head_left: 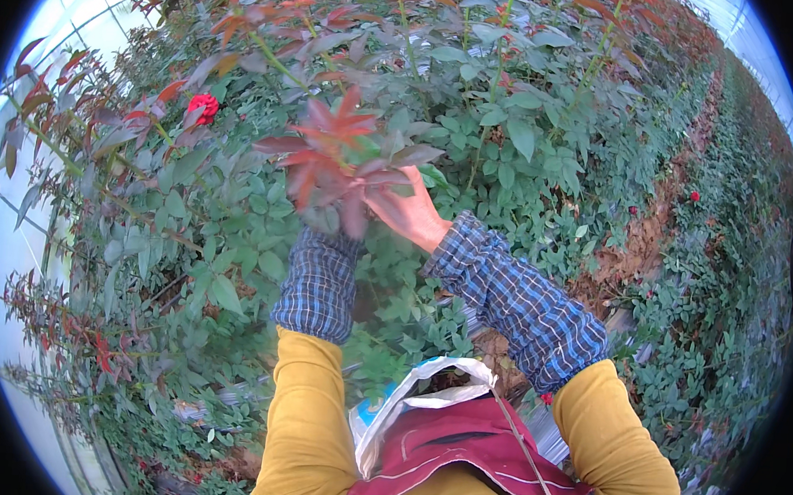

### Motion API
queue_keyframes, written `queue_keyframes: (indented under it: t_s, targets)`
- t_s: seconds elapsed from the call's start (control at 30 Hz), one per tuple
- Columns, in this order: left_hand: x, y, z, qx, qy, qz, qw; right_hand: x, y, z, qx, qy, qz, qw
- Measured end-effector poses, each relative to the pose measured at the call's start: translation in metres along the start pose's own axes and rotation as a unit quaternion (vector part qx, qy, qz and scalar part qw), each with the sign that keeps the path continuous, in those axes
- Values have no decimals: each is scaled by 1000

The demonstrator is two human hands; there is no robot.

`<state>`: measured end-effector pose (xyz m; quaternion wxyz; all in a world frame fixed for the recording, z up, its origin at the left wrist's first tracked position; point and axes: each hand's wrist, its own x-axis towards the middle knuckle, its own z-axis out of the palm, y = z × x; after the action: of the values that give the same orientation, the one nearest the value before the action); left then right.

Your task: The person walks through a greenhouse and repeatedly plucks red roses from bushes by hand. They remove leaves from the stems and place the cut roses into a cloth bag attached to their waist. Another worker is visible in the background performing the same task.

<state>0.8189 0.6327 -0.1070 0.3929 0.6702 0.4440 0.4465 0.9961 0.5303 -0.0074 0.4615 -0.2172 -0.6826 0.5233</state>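
Note:
A blurred rose shoot with reddish and dark green leaves (335, 132) is in front of me at the middle. My right hand (412, 208) reaches into it from the right, its fingers curled behind the leaves; what they hold is hidden. My left hand is hidden by the same foliage, above its blue checked sleeve cover (314, 279). At my waist, a white bag (426, 374) with a drawstring hangs over a maroon apron (467, 435).
Dense rose bushes (519, 137) surround my hands, with a red bloom (203, 108) at the upper left. A strip of brown soil (639, 242) runs between plants on the right. Greenhouse framing and pale plastic covering (3, 218) stand along the left.

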Motion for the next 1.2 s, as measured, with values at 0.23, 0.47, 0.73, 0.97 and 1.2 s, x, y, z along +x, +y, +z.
queue_keyframes:
  t_s: [0.23,0.47,0.73,0.97,1.2]
  targets:
    - [-9,1,-3,11,-26,-14,999,-34,-10,20,-19,136,-7,991]
    - [-5,8,-22,18,-25,-25,999,-102,9,21,-16,81,80,993]
    - [-9,-17,-16,35,24,-31,999,-140,29,2,16,87,149,985]
    - [0,-46,-29,64,226,-60,970,-201,46,-11,46,91,220,970]
    - [-56,-65,-49,-30,481,-49,875,-303,43,-22,99,144,375,910]
